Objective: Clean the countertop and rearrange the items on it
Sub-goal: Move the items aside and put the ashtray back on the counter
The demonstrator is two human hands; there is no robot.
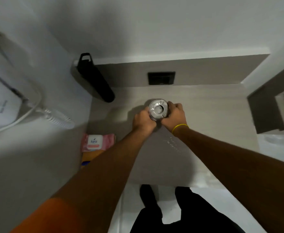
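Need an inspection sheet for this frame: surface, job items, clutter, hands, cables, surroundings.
Surface: beige countertop, a patch of small droplets or specks near the right forearm.
Job's things: glass ashtray held between both hands; pink wipes pack at the left edge, an orange packet partly under it.
Clutter: black case leaning in the back left corner.
Hands: left hand and right hand both closed on the ashtray.
Cables: white cord and ribbed hose at left.
Surroundings: dark wall socket, white walls.

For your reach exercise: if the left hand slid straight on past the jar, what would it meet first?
Probably the back wall panel, near the dark square plate; the left hand points up-right across bare countertop. Depth is unclear.
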